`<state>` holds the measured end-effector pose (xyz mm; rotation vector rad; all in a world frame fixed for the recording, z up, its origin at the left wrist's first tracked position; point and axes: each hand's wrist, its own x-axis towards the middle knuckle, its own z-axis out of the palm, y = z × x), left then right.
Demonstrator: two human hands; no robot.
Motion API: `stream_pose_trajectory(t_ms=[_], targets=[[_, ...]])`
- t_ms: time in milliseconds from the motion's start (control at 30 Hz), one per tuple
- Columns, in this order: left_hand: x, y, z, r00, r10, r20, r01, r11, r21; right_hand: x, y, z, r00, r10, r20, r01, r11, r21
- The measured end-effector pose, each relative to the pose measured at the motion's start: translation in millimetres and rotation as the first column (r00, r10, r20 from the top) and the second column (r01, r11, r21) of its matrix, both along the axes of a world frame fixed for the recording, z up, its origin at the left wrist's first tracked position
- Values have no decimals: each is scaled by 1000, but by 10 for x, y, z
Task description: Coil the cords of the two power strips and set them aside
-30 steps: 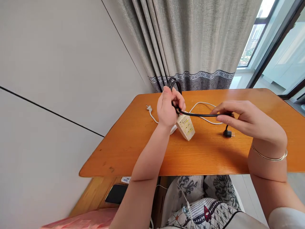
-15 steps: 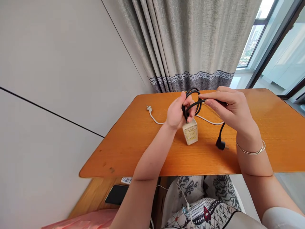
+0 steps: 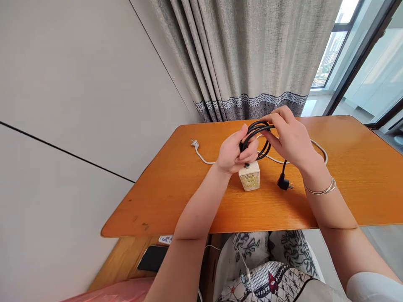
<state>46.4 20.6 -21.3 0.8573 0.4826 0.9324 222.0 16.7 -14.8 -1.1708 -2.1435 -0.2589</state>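
Note:
My left hand (image 3: 235, 152) is wrapped round a bundle of looped black power cable (image 3: 255, 129) above the table. Fingers and thumb of my right hand (image 3: 285, 133) pinch the same cable at the right side of the loops. From under the right hand the cable's end hangs down to a black plug (image 3: 283, 182) with metal prongs. Just below my left hand is a cream socket block (image 3: 249, 179) with yellowed markings; the black cable seems to run into its top. Behind it lies a white cable (image 3: 323, 153), its white plug (image 3: 195, 144) off to the left.
The orange-brown wooden table (image 3: 176, 205) reaches a grey curtain (image 3: 264, 54) at the back and a pale wall (image 3: 69, 92) on the left. Below its front edge, a dark phone (image 3: 153, 258) lies on a lower wooden surface. A window stands at the far right.
Both hands have come closer together, the left moving right and the right moving left. The straight stretch of black cable between them is drawn into the loops. The socket block has swung more upright.

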Motion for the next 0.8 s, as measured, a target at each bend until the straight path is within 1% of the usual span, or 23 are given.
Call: stream_pose_trajectory(t_ms=[133,300,433,600,733,800], targets=[[15,-10,7,1000,-11,-16,11,1000,6,9,32,-15,1000,13,-2,-13,1000,14],[40,-6,11,998,18,-53,-15,998,58,63,42,-6,1000,-9,-12,9,999,-44],[10,10,4,996,-7,-93,16,994,106,110,13,49,994,85,-63,-92,988,-122],[-9,1,-13,992,-57,-114,71,989,129,154,-39,107,963,200,-182,-237,949,-209],[21,-21,-29,989,-47,-139,66,989,129,167,-47,116,931,268,-249,-326,916,-232],[30,-26,-36,987,-29,-161,54,986,156,155,-44,110,916,289,-278,-354,908,-225]])
